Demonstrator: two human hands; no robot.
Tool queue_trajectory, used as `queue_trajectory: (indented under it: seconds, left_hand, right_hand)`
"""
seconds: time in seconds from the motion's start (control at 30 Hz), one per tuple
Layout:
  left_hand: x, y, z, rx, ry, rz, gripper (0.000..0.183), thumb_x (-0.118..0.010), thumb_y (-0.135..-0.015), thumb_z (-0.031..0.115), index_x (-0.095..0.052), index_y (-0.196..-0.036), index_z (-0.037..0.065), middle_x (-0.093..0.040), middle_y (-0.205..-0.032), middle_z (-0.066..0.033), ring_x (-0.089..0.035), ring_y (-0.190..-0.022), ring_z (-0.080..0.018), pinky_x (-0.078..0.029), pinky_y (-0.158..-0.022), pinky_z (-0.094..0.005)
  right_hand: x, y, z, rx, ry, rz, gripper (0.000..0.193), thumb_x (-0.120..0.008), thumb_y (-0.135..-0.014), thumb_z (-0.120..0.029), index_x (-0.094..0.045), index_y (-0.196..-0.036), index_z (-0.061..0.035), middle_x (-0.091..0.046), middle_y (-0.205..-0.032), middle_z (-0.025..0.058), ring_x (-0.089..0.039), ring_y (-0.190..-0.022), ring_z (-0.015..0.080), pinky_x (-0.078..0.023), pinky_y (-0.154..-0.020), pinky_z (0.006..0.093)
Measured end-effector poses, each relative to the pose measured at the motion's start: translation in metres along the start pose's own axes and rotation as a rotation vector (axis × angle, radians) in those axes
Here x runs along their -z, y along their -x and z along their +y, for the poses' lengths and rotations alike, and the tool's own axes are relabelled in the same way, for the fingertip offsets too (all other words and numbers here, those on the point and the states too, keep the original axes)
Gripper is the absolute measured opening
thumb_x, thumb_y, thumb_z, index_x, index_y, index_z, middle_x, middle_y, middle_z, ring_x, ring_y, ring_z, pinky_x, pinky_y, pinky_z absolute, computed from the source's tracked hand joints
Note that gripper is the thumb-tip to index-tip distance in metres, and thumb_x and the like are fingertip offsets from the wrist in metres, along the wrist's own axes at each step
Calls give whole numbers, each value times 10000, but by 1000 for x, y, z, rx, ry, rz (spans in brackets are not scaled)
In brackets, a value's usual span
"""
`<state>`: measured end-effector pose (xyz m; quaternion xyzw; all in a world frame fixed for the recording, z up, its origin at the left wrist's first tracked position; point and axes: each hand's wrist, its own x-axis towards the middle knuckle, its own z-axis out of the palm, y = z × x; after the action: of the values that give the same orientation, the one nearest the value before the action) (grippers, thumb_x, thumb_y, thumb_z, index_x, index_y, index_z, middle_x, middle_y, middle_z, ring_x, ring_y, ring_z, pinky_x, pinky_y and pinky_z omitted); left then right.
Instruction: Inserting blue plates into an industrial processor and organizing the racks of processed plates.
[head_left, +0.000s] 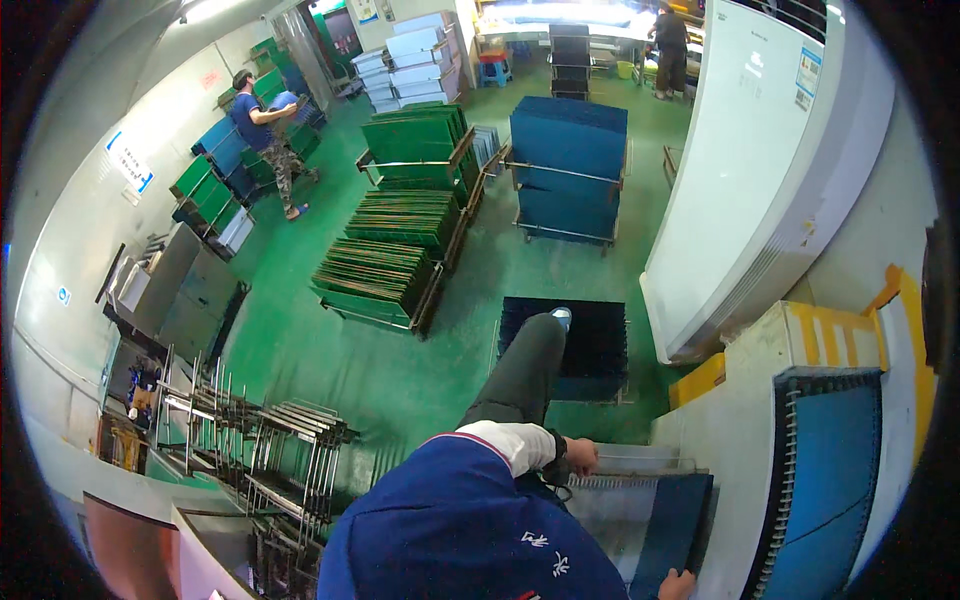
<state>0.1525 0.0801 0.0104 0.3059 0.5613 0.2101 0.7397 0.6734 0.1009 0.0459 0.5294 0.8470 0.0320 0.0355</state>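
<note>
"Along the right edge of the rack, is that where the panel stands?"

"Yes. The dark blue panel leans there, its top by the rack's upper right corner and its lower end running down toward the right hand."

"Is that hand gripping it?"

"It is at the panel's lower end, fingers bent, but the picture's border cuts it off; I cannot tell whether it is closed on the edge."

"And the left hand?"

"Curled at the rack's upper left corner, just beside the wire rail. Whether it holds the rail or only rests by it, I can't tell."

"How would you handle this well?"

"I take it the panel is being settled or lifted in the rack. I'd steady the frame with the left hand and keep the right on the panel's edge, off its face. Keep the panel in line with the slotted bar; a twist might scrape it or jam it."

"Anything about footing?"

"The leg reaches over the dark stack on the floor. I'd bring both feet under me before taking any weight."
</note>
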Motion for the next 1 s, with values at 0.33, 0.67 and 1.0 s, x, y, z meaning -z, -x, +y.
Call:
queue_trajectory:
  seconds: [0.33,0.67,1.0]
  left_hand:
    - [-7,5,6,31,-77,123,103,-578,-756,84,-602,-805,-3,-640,-699,-149,-628,-562,-245,-487,-459,-355]
    - [3,-13,-9,40,-47,37,142,-538,-776,108,-601,-846,2,-642,-706,-143,-623,-546,-252,-476,-443,-358]
    - [-3,3,7,36,-127,59,150,-529,-800,143,-613,-836,25,-666,-757,-125,-643,-585,-205,-494,-478,-347]
  right_hand:
    - [-44,5,29,254,132,475,341,-556,-843,-371,-561,-652,-88,-545,-660,116,-504,-593,314,-408,-546,433]
    - [-41,-8,21,163,411,774,444,-498,-890,-389,-477,-539,-118,-407,-502,49,-387,-428,217,-373,-427,360]
    - [-20,-8,9,166,276,843,451,-482,-900,-400,-552,-558,-114,-492,-511,69,-441,-388,214,-402,-386,343]
